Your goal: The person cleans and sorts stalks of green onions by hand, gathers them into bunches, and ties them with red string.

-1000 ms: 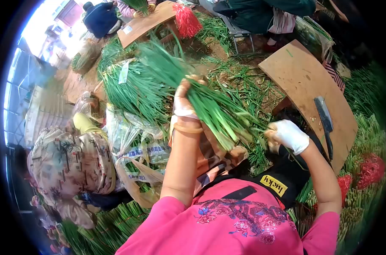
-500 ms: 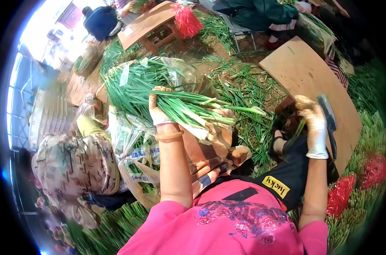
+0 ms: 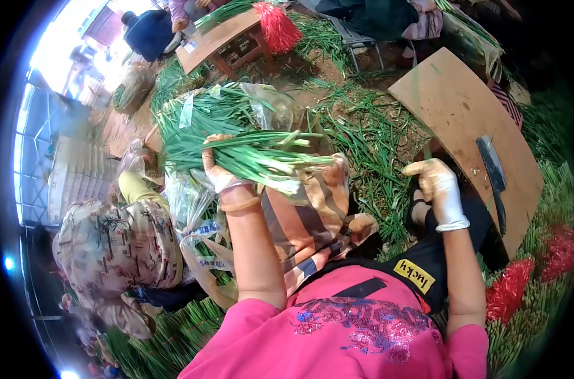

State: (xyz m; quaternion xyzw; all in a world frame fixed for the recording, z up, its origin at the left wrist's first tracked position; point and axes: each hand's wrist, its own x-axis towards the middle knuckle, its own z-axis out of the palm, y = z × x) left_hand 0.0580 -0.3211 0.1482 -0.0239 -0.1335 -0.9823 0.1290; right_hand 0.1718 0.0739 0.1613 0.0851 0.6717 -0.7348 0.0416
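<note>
A loose bunch of garlic chives (image 3: pixel 262 161) lies across my gloved left hand (image 3: pixel 219 165), whose fingers wrap round it. The pale stem ends point right, over a brown and orange checked cloth on my lap. Just behind is a heap of more garlic chives (image 3: pixel 201 110) in clear plastic bags. My right hand (image 3: pixel 436 189), in a white glove stained brown at the fingers, hovers left of the wooden board. Its fingers are curled in, with the foremost one pointing left, and I see nothing in them. A cleaver (image 3: pixel 491 167) with a black handle rests on the board, apart from this hand.
The wooden board (image 3: pixel 451 95) stands at the right. Cut green leaves (image 3: pixel 378 151) litter the ground. Red plastic tie bundles (image 3: pixel 508 290) lie at lower right on rows of greens. A person in a patterned top (image 3: pixel 116 246) is close at left; others work behind, near another table (image 3: pixel 227 38).
My right hand has moved left and down, away from the board and cleaver, and the green strand below it no longer shows. My left hand has shifted slightly left with the garlic chives.
</note>
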